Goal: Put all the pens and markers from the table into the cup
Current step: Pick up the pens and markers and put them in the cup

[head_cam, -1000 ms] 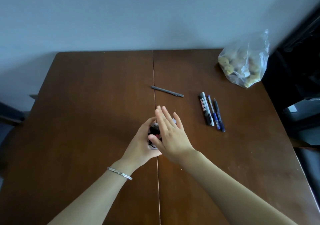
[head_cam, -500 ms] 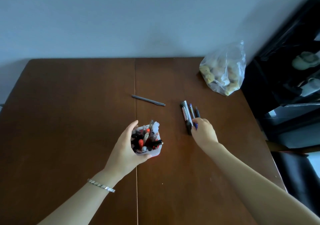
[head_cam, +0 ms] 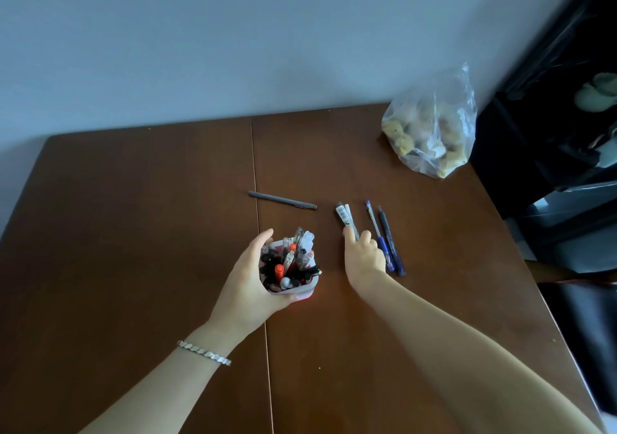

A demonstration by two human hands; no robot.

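Our right hand [head_cam: 365, 258] has left the cup [head_cam: 289, 266] and now closes its grip on the black-and-white marker [head_cam: 345, 215], separating it from the two blue pens [head_cam: 387, 238] beside it on the worktop [head_cam: 133, 216]. Our left hand [head_cam: 248, 280] still wraps the cup; a grey pen [head_cam: 282, 199] also remains.

A person's left hand [head_cam: 247, 276] curls around the cup [head_cam: 293, 291], thumb up along its far side, a silver bracelet [head_cam: 204, 353] on the wrist. The right hand [head_cam: 364, 256], just right of the cup, lies palm-down with fingers closed on a marker [head_cam: 345, 218], bare forearm stretching back.
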